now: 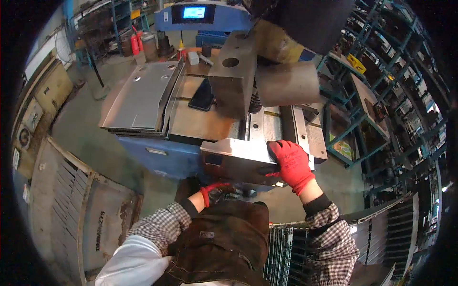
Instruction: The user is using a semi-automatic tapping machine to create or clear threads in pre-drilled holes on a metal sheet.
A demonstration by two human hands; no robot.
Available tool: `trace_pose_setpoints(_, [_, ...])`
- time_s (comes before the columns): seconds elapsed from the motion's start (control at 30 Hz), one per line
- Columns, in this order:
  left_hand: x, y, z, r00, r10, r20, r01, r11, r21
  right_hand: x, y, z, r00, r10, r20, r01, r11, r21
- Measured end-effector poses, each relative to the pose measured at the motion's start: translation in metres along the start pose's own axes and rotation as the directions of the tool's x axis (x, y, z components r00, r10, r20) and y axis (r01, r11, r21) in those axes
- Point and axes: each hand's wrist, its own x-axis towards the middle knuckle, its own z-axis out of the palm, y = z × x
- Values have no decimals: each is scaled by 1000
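Observation:
A bent sheet-metal part lies at the near edge of the machine bed, its bright top flange catching the light. A rectangular cutout shows in its front face, toward the left. My right hand, in a red glove with dark fingertips, is closed around the part's right end. Below the part, near my apron, is my left hand, in a glove with a red cuff and dark palm. Its fingers are dark and partly hidden, so their grip cannot be made out. Over the bed hangs a steel block with a round hole.
Flat sheet-metal panels are stacked on the bed's left. A phone lies between them and the block. Metal mesh bins stand at lower left, shelving racks at right. A lit control screen is at the back.

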Motion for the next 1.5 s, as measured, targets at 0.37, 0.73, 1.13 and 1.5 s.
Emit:
trace_pose_setpoints(0.37, [23, 163, 29, 651, 671, 354, -518, 53, 854, -2, 11, 25, 1000, 6, -30, -3, 995, 99])
trace_pose_setpoints(0.73, [47, 144, 33, 709, 625, 325, -324, -121, 938, -6, 35, -92, 982, 75, -175, -26, 963, 267])
trace_pose_setpoints(1.13, [67, 131, 46, 706, 634, 317, -359, -66, 931, 50, -39, -251, 538, -78, -839, 386, 908, 163])
trace_pose_setpoints(1.5, [67, 132, 47, 717, 604, 348, -351, -118, 929, 106, -76, -219, 583, -155, -797, 433, 890, 143])
